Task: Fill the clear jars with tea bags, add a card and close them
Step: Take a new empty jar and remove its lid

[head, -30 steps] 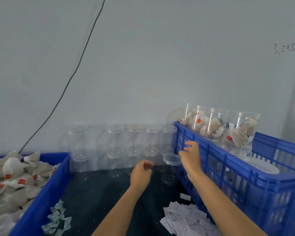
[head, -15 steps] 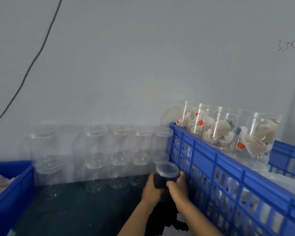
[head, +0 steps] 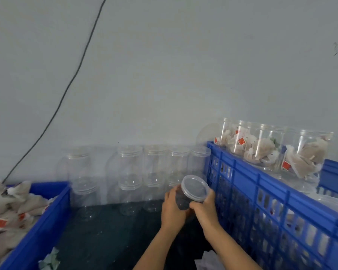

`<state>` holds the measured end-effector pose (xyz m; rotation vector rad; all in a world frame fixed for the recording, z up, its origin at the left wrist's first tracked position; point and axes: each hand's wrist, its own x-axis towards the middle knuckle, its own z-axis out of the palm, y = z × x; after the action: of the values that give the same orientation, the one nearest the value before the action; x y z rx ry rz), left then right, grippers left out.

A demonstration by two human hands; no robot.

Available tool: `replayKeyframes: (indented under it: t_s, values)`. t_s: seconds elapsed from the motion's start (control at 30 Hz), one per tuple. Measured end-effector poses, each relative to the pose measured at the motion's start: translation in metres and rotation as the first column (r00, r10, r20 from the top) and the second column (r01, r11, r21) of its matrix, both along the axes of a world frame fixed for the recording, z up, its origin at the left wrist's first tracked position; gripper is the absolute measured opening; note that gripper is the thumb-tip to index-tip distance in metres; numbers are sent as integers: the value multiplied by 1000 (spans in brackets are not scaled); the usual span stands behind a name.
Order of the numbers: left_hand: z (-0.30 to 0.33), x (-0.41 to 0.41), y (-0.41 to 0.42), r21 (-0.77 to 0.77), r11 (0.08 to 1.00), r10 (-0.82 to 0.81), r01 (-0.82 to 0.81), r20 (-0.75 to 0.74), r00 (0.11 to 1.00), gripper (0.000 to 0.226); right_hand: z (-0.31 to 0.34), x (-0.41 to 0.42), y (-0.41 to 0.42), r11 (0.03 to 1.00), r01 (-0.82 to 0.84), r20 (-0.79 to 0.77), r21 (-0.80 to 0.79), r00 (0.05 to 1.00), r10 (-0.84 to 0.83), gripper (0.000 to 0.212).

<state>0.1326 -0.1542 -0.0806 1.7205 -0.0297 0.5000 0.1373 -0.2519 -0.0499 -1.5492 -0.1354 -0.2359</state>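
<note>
I have an empty clear jar [head: 185,199] lifted off the dark table [head: 109,230], tilted so its lid [head: 195,190] faces up and toward me. My left hand [head: 172,208] wraps the jar's body from the left, fingers curled round it; my right hand [head: 205,208] curls round the lid's rim and the neck just under it. So both hands grip the one jar, and nothing shows inside it.

I judge the step to be taking the lid off so the jar can be filled. To do it well I want the left hand to hold the body fixed while the right turns the lid only, without squeezing the thin wall out of round, which I expect would bind the thread.

Immediately right of my grip stands the blue crate wall [head: 261,201], almost touching my right knuckles, so a wide wrist turn that way risks a knock. Behind the grip, the stacked empty jars [head: 154,172] stand close and look easy to topple. Above the crate rim lie the filled jars [head: 277,149]. Free room lies left of and below my grip, over the table, toward the blue bin of tea bags [head: 14,209] well to the left.
</note>
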Motion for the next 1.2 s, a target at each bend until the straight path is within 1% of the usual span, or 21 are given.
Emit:
replayKeyframes:
  t_s: [0.07, 0.13, 0.23, 0.3, 0.37, 0.4, 0.5, 0.57, 0.7, 0.77, 0.83, 0.9, 0.97, 1.07, 1.2]
  values:
    - [7, -24, 14, 27, 999, 41, -42, 34, 999, 66, 7, -21, 6, 997, -78, 33, 9, 996, 78, 66]
    - [13, -57, 26, 59, 994, 93, -97, 57, 994, 70, 12, -47, 14, 987, -157, 60, 24, 986, 155, 69]
    - [12, -108, 40, 139, 972, 177, -191, 104, 979, 76, 9, -86, 26, 964, -253, 57, 85, 967, 249, 69]
    - [5, -137, 50, 233, 939, 224, -252, 142, 964, 82, 4, -109, 32, 941, -315, 39, 123, 949, 313, 65]
    - [-6, -163, 58, 365, 879, 260, -306, 170, 950, 90, -4, -127, 37, 921, -362, 14, 146, 931, 364, 62]
    - [-13, -175, 63, 398, 859, 268, -320, 183, 946, 93, -8, -134, 39, 912, -382, 13, 148, 923, 385, 62]
    - [-32, -200, 71, 359, 881, 249, -310, 204, 947, 101, -27, -150, 46, 879, -451, 26, 152, 891, 453, 63]
    - [-44, -209, 74, 351, 890, 235, -290, 191, 953, 104, -42, -155, 47, 868, -469, 33, 162, 882, 471, 65]
    - [-62, -216, 78, 495, 829, 207, -262, 164, 965, 109, -74, -156, 42, 838, -501, 19, 215, 861, 509, 61]
    - [-62, -216, 80, 528, 809, 204, -259, 161, 966, 109, -78, -154, 40, 822, -520, 14, 232, 847, 531, 64]
    - [-61, -215, 82, 544, 788, 219, -288, 190, 957, 108, -77, -151, 40, 817, -538, 24, 205, 838, 546, 68]
    - [-60, -215, 86, 574, 745, 247, -339, 235, 940, 108, -75, -149, 39, 815, -553, 37, 172, 830, 556, 69]
    - [-60, -216, 89, 631, 675, 270, -382, 270, 924, 107, -74, -147, 37, 827, -545, 44, 138, 838, 544, 73]
    - [-61, -218, 92, 713, 593, 260, -375, 271, 927, 107, -72, -145, 35, 865, -494, 65, 91, 870, 489, 75]
    - [-61, -221, 91, 803, 479, 248, -354, 263, 933, 116, -71, -153, 36, 880, -473, 77, 34, 879, 470, 68]
